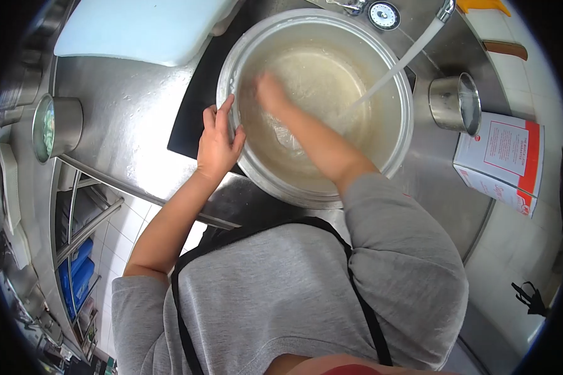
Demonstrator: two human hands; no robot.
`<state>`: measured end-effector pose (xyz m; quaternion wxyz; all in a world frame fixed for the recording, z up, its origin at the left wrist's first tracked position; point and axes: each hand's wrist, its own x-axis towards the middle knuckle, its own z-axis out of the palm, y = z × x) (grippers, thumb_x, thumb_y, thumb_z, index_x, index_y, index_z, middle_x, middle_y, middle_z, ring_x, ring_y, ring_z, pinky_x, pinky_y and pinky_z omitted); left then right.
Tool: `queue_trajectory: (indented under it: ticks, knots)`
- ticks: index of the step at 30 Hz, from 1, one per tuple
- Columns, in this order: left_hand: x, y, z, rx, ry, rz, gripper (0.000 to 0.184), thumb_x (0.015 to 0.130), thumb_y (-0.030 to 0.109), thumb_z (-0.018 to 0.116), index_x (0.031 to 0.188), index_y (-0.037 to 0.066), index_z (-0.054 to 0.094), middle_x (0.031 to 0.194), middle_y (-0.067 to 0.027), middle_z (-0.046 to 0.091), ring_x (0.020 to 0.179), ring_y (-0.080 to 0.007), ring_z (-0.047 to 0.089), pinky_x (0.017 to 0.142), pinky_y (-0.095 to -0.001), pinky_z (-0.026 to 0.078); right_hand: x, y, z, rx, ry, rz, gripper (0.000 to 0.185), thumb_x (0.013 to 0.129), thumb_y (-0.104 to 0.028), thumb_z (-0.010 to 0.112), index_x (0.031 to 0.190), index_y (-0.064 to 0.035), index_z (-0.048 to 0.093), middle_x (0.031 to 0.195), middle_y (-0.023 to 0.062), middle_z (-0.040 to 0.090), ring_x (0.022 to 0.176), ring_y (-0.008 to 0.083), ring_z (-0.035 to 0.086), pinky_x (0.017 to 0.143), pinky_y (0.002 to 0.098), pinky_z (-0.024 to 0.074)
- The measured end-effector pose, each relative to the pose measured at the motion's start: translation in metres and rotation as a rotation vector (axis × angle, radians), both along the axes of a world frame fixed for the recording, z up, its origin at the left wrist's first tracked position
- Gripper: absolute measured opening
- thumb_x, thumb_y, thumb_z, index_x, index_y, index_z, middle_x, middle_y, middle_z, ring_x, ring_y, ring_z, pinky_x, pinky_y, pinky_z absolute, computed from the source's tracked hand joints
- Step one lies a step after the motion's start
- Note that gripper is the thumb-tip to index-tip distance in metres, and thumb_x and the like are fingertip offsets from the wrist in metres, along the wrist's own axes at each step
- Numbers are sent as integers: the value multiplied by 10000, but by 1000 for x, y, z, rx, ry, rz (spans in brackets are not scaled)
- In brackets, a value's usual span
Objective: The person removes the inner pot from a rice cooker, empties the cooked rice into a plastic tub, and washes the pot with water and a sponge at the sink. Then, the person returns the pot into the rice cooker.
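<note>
A large round metal pot (391, 134) sits over the dark sink area, with cloudy, pale water (319, 81) inside it. My left hand (218, 139) holds the pot's left rim, fingers and thumb bent over the edge. Inside the pot, my right hand (271, 94) is near the left inner wall, smeared by motion, so its fingers and anything in them cannot be made out. From the tap (445, 11) at the upper right, a stream of water (397, 65) runs down into the pot.
A white board (131, 28) lies at the upper left. One metal container (65, 125) stands at the counter's left edge, another (453, 103) right of the pot. Near it is a white and red box (500, 159). A round drain strainer (383, 15) lies behind the pot.
</note>
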<state>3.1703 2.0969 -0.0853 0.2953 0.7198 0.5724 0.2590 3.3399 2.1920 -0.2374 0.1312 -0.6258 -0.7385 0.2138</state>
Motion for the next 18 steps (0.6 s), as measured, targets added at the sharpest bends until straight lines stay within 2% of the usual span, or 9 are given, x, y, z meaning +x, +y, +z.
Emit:
queue_trajectory:
  ticks: [1, 3, 5, 7, 9, 12, 14, 16, 18]
  knots:
    - [0, 0, -1, 26, 12, 2, 618, 753, 95, 589, 1318, 115, 338, 1113, -247, 399, 1004, -405, 474, 832, -433, 439, 17, 43, -28, 267, -3, -162, 124, 743, -113, 566, 779, 2, 596, 796, 217, 595, 784, 373, 579, 693, 441, 448]
    - [-1, 1, -2, 24, 10, -1, 619, 753, 95, 590, 1318, 115, 338, 1117, -249, 399, 1003, -404, 475, 828, -431, 440, 69, 78, -10, 127, 251, -555, 148, 677, -132, 667, 764, -20, 625, 688, 150, 630, 634, 308, 606, 606, 401, 474]
    - [0, 3, -3, 20, -12, -3, 619, 754, 96, 591, 1319, 115, 338, 1121, -251, 400, 1002, -404, 476, 824, -429, 442, 133, 99, -50, 81, 448, -989, 146, 733, -153, 638, 789, -19, 635, 687, 121, 624, 706, 245, 634, 635, 369, 507]
    - [-2, 2, -3, 44, 1, -24, 626, 750, 96, 593, 1321, 125, 340, 1130, -251, 401, 995, -401, 481, 801, -419, 451, 158, 80, -41, 47, 787, -1297, 151, 756, -153, 619, 830, -22, 624, 762, 123, 616, 757, 239, 623, 656, 360, 504]
    - [-4, 3, -1, 6, -26, -27, 629, 747, 94, 593, 1323, 131, 342, 1131, -251, 403, 979, -399, 490, 788, -410, 456, 169, 65, -30, 107, 1111, -1484, 159, 779, -153, 600, 872, -25, 614, 836, 125, 608, 808, 234, 612, 676, 351, 501]
    - [-4, 4, -3, 1, -43, -47, 634, 742, 90, 593, 1324, 148, 347, 1133, -250, 403, 944, -393, 507, 764, -396, 465, 158, 73, -11, 226, 1415, -1570, 174, 813, -153, 572, 933, -30, 598, 947, 128, 596, 885, 225, 596, 706, 337, 496]
    - [-4, 4, -3, 35, -33, -60, 636, 740, 89, 592, 1324, 160, 350, 1134, -250, 401, 925, -391, 515, 754, -392, 468, 138, 84, 2, 266, 1482, -1518, 187, 836, -154, 553, 975, -34, 587, 1022, 130, 589, 936, 219, 585, 726, 328, 493]
    - [-4, 5, -2, -13, -47, -51, 639, 738, 89, 592, 1324, 180, 353, 1132, -251, 397, 917, -388, 515, 752, -389, 468, 110, 94, 13, 212, 1430, -1327, 200, 859, -154, 533, 1016, -37, 577, 1096, 132, 581, 988, 214, 574, 746, 319, 490]
    - [-4, 4, -2, -17, -56, -54, 644, 736, 89, 592, 1325, 187, 351, 1130, -248, 396, 922, -387, 511, 756, -391, 465, 81, 89, 10, 73, 1250, -935, 223, 864, -223, 572, 948, -17, 556, 927, 116, 605, 805, 180, 607, 676, 297, 498]
